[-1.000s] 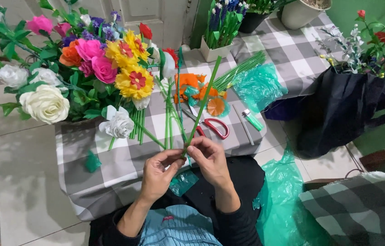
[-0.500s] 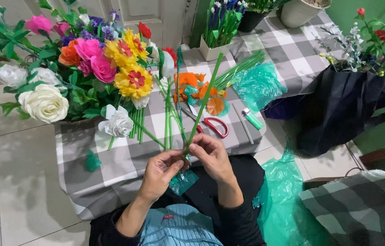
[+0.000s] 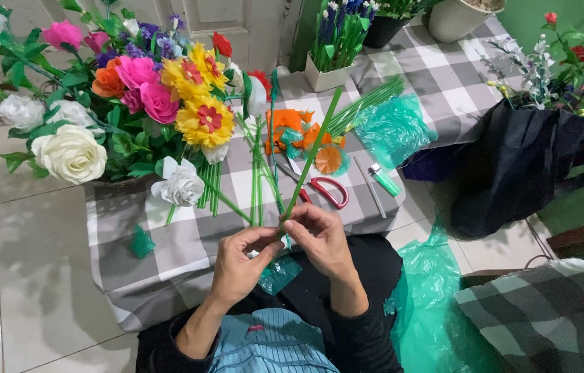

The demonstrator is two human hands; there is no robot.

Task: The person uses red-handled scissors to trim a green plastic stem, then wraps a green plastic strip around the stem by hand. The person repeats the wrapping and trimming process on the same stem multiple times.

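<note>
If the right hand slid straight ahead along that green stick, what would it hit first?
Probably the red-handled scissors on the checked tablecloth; the right hand points up the thin green stem over them, though height is unclear.

Your left hand (image 3: 240,266) and right hand (image 3: 319,238) are meeting at the near edge of the counter (image 3: 167,249), pinching a stem (image 3: 312,155) that is slanting away over it. The bouquet (image 3: 133,103) is lying to their left on the counter, and the scissors (image 3: 323,188) are lying just beyond your right hand.

Home craft corner: artificial flowers (image 3: 167,90), tiled floor (image 3: 22,262)

Both hands raised together at centre: left hand (image 3: 240,262) and right hand (image 3: 323,238), fingertips pinched and meeting, forearms angled inward.
</note>
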